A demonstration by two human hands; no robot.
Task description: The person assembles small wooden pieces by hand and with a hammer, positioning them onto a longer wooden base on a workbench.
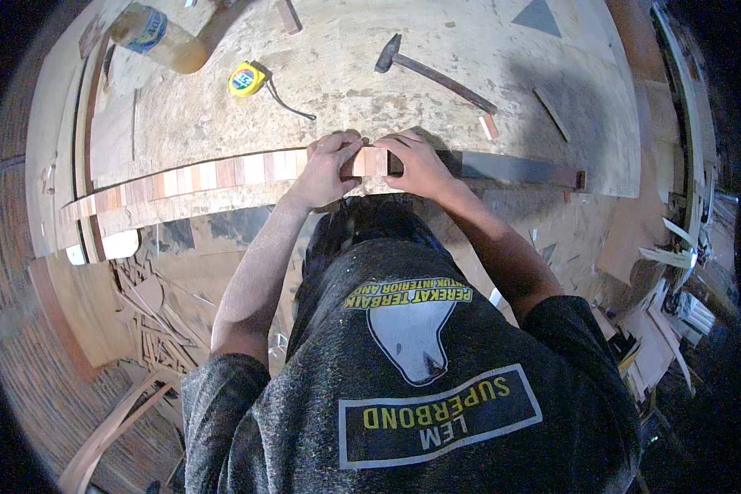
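Observation:
A long row of small wooden blocks (212, 174), pale and reddish-brown by turns, runs along the near edge of the workbench. My left hand (328, 173) is closed over the row near its right end, thumb on the near side and fingers on the far side. Just beside it, my right hand (417, 166) pinches the last blocks (375, 162), with its fingers curled over them. A dark strip (510, 168) carries on from the row to the right, passing under my right hand, and a small reddish-brown piece (580, 179) sits at its far right end.
On the worktop (321, 90) lie a hammer (440, 76), a yellow tape measure (246, 80) with a dark strap, and a plastic bottle (158, 38) of amber liquid on its side. A small block (489, 126) rests below the hammer. Wood offcuts (160, 317) litter the floor.

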